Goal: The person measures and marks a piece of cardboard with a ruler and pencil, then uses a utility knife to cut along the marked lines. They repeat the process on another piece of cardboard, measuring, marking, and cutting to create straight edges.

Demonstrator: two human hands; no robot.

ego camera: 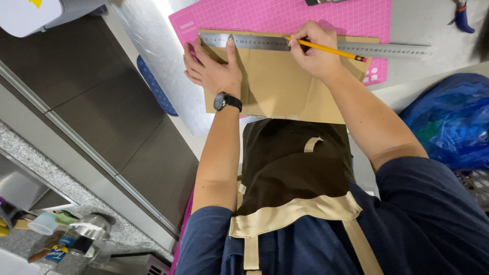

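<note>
A brown cardboard sheet (277, 86) lies on a pink cutting mat (285, 15). Across its far edge runs a long steel ruler (387, 49). My left hand (211, 69), with a black wristwatch, presses flat on the cardboard and the ruler's left end, fingers spread. My right hand (313, 51) grips a yellow pencil (331, 50) whose tip touches the cardboard just below the ruler's edge, near its middle.
The mat rests on a shiny metal worktable (153, 56). A blue-handled tool (463, 18) lies at the far right. A blue plastic bag (451, 119) sits right of me. A dark tiled floor, a counter with jars and cups (76, 237) are at left.
</note>
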